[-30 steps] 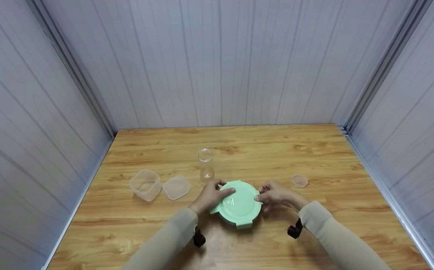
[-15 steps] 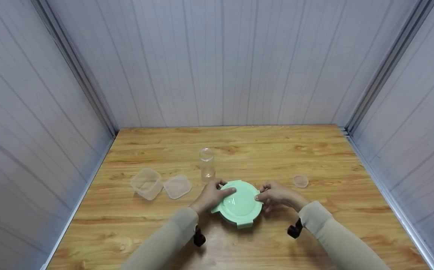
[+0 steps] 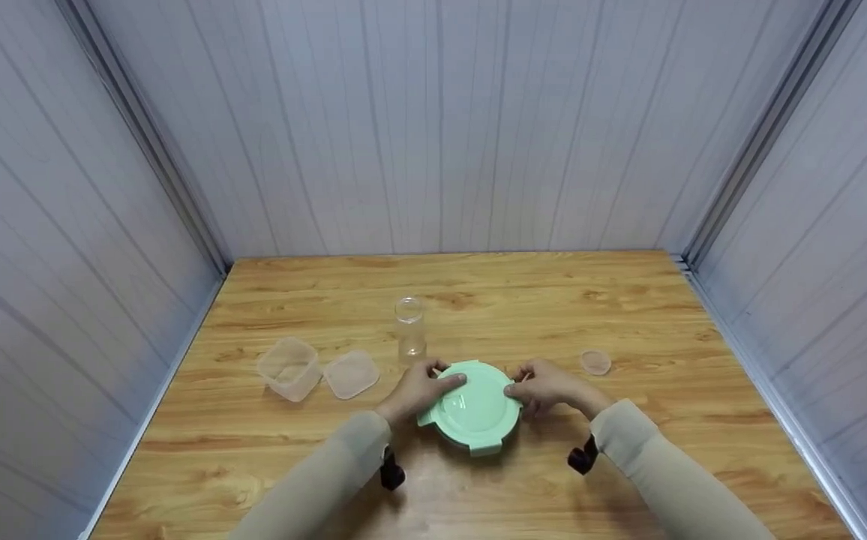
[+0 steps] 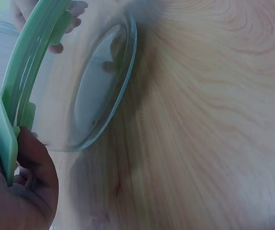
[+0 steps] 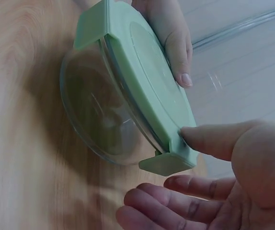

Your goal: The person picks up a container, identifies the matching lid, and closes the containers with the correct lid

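A round food container has a light green lid (image 3: 481,411) on its clear glass bowl (image 5: 97,108). My left hand (image 3: 412,396) holds its left side, thumb on top of the lid, fingers bent about the green latch flap (image 4: 5,143) that sticks out there. At the right edge, the thumb of my right hand (image 3: 551,387) presses the lid just above another latch flap (image 5: 168,164). The index finger lies close under that flap, so the latch sits between them; the other fingers spread apart from it. The bowl's underside is partly hidden.
A clear glass cylinder (image 3: 410,330) stands behind the container. To the left are a translucent square box (image 3: 289,371) and its flat square lid (image 3: 352,375). A small clear round lid (image 3: 595,362) lies right on the wooden table (image 3: 523,300), which pale panel walls enclose.
Both hands stay at the same places on the container. The right fingers have drawn slightly in at the latch; otherwise the view only shifts a little.
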Motion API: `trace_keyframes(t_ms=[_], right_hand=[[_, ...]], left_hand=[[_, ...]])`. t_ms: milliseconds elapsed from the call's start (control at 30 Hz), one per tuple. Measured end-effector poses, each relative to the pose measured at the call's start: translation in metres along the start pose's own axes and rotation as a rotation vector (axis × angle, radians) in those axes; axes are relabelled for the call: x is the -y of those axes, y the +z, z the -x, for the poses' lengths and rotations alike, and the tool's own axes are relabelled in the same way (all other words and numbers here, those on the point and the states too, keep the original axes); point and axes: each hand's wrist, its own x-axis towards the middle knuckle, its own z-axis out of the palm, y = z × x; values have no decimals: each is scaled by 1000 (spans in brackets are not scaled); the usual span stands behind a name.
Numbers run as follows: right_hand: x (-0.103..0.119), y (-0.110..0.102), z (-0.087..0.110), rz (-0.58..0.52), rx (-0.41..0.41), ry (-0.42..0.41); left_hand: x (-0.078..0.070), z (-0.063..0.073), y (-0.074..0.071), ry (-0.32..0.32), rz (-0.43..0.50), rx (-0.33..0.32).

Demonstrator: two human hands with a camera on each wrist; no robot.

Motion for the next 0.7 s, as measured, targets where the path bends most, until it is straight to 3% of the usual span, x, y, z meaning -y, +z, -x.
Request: trace_keyframes(t_ms=[400, 700], right_hand=[[6, 13, -15, 0, -187, -69], [9, 21, -22, 69, -258, -123]], left_hand=[[-5, 7, -12, 46, -64, -15], [-8, 17, -15, 61, -95, -19]])
